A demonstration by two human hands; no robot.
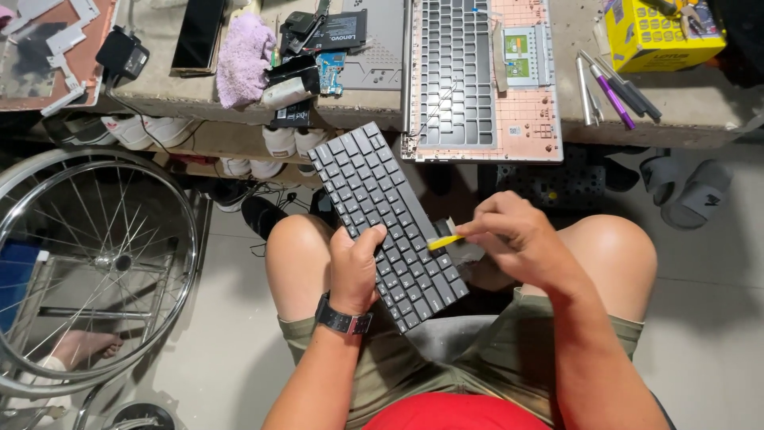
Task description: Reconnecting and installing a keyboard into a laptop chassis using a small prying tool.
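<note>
Right now: seated person, knees apart, red shirt at bottom edge, olive shorts. Left hand [354, 267], dark watch [344, 321] on the wrist, fingers clenched around the left edge of a loose grey laptop keyboard [386, 223], thumb on the keys. Keyboard sits mid-frame, tilted diagonally, near end over the lap, far end toward the bench. Right hand [517, 239] pinches a small yellow pry tool [444, 241]; tip touches the keyboard's right edge, next to a flat ribbon tab sticking out there.

Below the knees: pale tiled floor. Bicycle wheel [87, 263] with spokes fills the left side, someone's bare foot showing through it at lower left. Grey slides [688, 187] on the floor at right. Several shoes and tangled cables in shadow under the bench.

Further up: worn stone-like workbench [700, 107] across the top of frame. On it, centre: opened laptop chassis [485, 80], pinkish inner frame, with key backplate and touchpad board exposed. Left of that: circuit board and black parts, lilac cloth [243, 56] draped over the bench edge, dark phone-like slab, black power adapter [122, 52], and a tray of grey metal brackets at upper left. Right of the chassis: row of screwdrivers [613, 91], one purple. Yellow box [660, 32] at upper right.
</note>
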